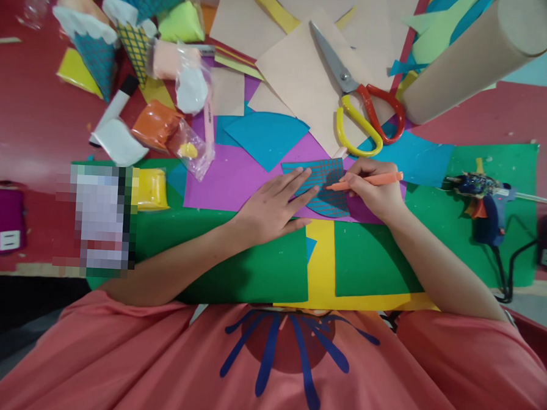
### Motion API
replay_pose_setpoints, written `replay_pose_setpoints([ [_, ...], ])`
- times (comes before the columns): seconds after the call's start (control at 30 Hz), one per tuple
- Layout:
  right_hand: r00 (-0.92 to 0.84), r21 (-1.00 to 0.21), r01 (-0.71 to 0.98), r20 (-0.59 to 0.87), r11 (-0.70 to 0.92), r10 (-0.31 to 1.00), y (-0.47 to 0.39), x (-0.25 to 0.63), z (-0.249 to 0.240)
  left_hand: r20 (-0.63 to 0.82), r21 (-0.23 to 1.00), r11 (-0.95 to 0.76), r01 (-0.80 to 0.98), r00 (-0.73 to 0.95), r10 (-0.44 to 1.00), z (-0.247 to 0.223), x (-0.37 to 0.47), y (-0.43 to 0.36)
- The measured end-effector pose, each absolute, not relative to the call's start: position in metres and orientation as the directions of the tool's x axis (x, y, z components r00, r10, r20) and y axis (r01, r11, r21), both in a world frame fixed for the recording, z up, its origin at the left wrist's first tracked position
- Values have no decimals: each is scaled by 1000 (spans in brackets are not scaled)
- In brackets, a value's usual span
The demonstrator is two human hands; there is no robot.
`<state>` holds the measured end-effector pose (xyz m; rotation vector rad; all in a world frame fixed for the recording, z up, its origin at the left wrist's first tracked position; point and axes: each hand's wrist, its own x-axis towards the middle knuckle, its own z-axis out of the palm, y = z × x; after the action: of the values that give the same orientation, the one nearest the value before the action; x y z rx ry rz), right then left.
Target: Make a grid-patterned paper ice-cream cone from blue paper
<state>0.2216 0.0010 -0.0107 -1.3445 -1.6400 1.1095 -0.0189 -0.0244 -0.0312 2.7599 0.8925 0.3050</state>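
Note:
A blue fan-shaped piece of craft foam point(329, 199) with a grid of dark lines lies on a purple sheet point(214, 193). My left hand point(278, 205) rests flat on its left part, fingers spread. In my right hand point(375, 189) is an orange marker pen point(385, 178), its tip pointing left onto the lined piece. The right fingers are closed around the pen and cover the piece's right edge. Just beyond lies a plain blue fan-shaped piece point(268, 134), partly over the purple sheet.
Scissors point(346, 80) with red and yellow handles lie on beige sheets point(289, 71). A beige roll point(473, 62) stands back right, a glue gun point(488, 210) to the right. Packets of coloured clay point(156, 123) and decorated cones point(94, 55) crowd the back left. Green sheets point(252, 265) lie nearest me.

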Motion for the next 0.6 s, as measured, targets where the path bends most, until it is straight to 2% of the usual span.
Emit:
replay_pose_setpoints([
  [0.17, -203, -925, 366, 23, 98, 979, 1, 222, -12, 148, 252, -800, 545, 795, 588, -31, -19, -24],
  [0.4, -202, -917, 385, 23, 101, 979, 1, 223, -12, 107, 298, -780, 550, 793, 600, -31, -20, -24],
  [0.6, -205, -918, 387, 9, 89, 979, 1, 222, -12, 142, 268, -801, 536, 800, 583, -31, -19, -24],
])
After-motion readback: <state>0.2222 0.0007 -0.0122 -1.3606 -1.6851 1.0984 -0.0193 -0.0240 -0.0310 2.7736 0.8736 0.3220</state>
